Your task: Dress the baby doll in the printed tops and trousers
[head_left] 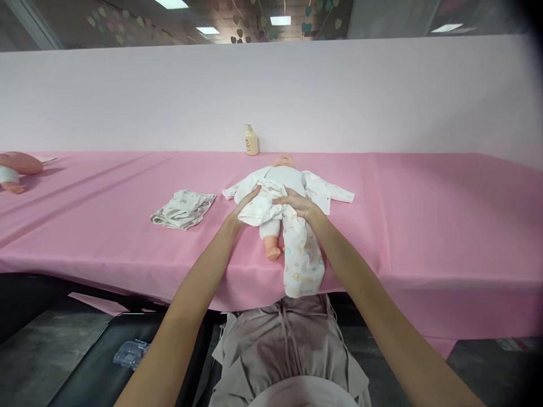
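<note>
The left arm (199, 294) and the right arm (365, 271) are bare all the way to the edge of the view. The left hand (245, 206) and the right hand (298, 202) are bare too. The pants (254, 353) are a soft grey-brown, big and baggy, with lots of folds and wrinkles. Two thin strings (285, 328) hang in the middle at the front. The cloth sticks out wide at both sides. A bit of pale shirt (303, 392) shows too, with a round edge.
</note>
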A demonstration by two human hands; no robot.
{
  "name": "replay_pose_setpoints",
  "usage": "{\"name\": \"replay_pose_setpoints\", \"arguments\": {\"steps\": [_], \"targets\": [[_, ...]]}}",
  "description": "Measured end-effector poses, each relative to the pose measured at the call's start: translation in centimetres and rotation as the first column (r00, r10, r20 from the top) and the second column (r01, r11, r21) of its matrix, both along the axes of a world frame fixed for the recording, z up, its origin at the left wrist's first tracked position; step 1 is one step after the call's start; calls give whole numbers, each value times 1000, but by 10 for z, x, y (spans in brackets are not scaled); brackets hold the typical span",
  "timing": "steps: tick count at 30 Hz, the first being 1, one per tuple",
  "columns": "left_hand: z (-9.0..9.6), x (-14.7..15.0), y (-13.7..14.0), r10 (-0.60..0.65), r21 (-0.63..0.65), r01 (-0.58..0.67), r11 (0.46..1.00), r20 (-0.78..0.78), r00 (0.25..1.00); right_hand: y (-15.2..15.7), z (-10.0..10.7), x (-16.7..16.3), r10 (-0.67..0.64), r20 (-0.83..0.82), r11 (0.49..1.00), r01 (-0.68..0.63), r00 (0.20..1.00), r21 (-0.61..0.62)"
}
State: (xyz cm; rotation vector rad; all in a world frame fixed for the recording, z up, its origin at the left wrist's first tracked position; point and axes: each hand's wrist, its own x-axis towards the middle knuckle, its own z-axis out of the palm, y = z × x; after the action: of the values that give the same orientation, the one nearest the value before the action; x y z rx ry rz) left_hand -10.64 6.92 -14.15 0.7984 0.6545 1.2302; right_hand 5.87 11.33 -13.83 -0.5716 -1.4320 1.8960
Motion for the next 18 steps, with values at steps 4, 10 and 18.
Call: {"name": "replay_pose_setpoints", "arguments": {"steps": [4, 10, 18], "targets": [[-3, 1, -2, 64, 1, -65, 998, -69, 996, 9, -5, -7, -17, -191, 998, 4, 981, -67], [-16, -7, 6, 70, 12, -69, 998, -154, 986, 15, -11, -16, -58, -232, 997, 45, 971, -64], [-3, 4, -4, 116, -118, -131, 984, -129, 985, -4, 4, 4, -38, 147, 970, 1, 988, 244]]}}
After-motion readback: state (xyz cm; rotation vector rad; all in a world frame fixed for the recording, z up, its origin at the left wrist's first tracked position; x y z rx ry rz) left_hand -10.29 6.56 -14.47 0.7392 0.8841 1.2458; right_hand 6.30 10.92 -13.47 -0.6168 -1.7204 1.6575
